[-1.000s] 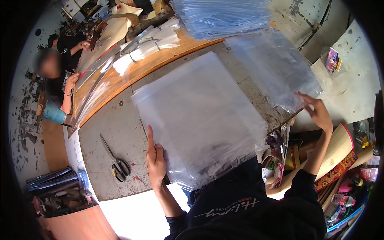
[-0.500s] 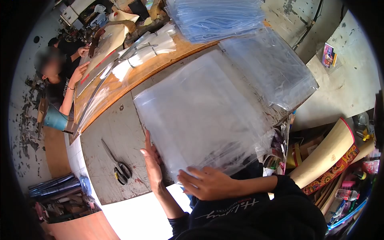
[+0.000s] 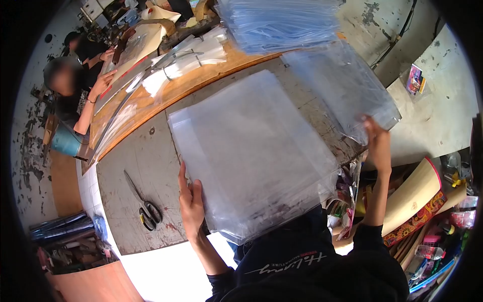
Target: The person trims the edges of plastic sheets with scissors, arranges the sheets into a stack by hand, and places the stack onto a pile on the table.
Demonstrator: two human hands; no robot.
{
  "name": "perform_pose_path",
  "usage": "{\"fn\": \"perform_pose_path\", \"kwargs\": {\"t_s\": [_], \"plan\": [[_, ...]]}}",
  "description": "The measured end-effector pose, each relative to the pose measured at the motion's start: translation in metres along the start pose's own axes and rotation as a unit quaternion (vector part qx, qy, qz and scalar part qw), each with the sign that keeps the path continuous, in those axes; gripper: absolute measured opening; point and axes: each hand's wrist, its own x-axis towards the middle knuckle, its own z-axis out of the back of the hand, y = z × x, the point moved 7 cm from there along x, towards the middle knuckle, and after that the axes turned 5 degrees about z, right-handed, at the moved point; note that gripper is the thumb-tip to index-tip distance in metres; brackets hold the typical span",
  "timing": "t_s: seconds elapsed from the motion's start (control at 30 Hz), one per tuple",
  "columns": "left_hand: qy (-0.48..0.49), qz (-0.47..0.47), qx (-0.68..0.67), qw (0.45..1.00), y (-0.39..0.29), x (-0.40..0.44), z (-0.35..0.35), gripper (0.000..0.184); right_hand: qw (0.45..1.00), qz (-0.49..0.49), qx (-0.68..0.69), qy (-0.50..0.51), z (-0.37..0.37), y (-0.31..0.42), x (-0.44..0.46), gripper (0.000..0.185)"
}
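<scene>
A squared stack of clear plastic sheets [image 3: 251, 146] lies on the grey worktable in front of me, its near edge reaching my body. Along its left edge rests my left hand [image 3: 192, 206], open, fingers stretched out and thumb apart. My right hand [image 3: 378, 143] is out at the right, fingers bent around the near corner of a second pile of clear plastic sheets [image 3: 347, 90]. How many sheets it pinches cannot be made out. Black-handled scissors [image 3: 143, 204] lie to the left of my left hand.
A tall pile of bluish plastic [image 3: 279, 25] stands at the back. Bundled white strips [image 3: 183, 63] lie on the wooden board [image 3: 221, 70], where two people work at the far left. Rolled material [image 3: 407, 201] and clutter stand by the table's right side.
My right hand has left the near edge of the front stack and swung right to the second pile's corner. The left hand stays at the left edge. The front stack's near edge looks neater.
</scene>
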Motion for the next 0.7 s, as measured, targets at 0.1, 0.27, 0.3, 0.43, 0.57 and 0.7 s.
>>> {"fn": "perform_pose_path", "kwargs": {"t_s": [0.1, 0.27, 0.3, 0.43, 0.57, 0.7], "plan": [[-0.007, -0.015, -0.032, 0.999, 0.002, 0.002, 0.000, 0.050, 0.984, -0.142, 0.021, -0.110, 0.036, 0.008, -0.004, 0.023], [-0.044, -0.071, -0.026, 0.996, -0.014, -0.002, -0.002, 0.044, 0.959, 0.275, 0.068, -0.026, 0.036, 0.162, -0.040, 0.035], [-0.042, -0.073, -0.025, 0.996, -0.018, -0.003, 0.000, 0.044, 0.924, 0.347, 0.158, 0.016, 0.018, 0.188, -0.060, 0.038], [0.055, -0.011, -0.103, 0.993, -0.014, -0.004, -0.005, 0.060, 0.887, 0.417, 0.190, 0.057, -0.038, 0.263, -0.113, 0.038], [0.093, -0.066, -0.108, 0.988, -0.017, -0.004, -0.004, 0.052, 0.825, 0.453, 0.335, 0.047, -0.048, 0.279, -0.124, 0.043], [0.089, -0.026, -0.023, 0.995, -0.021, -0.004, -0.010, 0.057, 0.763, 0.455, 0.447, 0.105, -0.004, 0.248, -0.095, 0.048]]}}
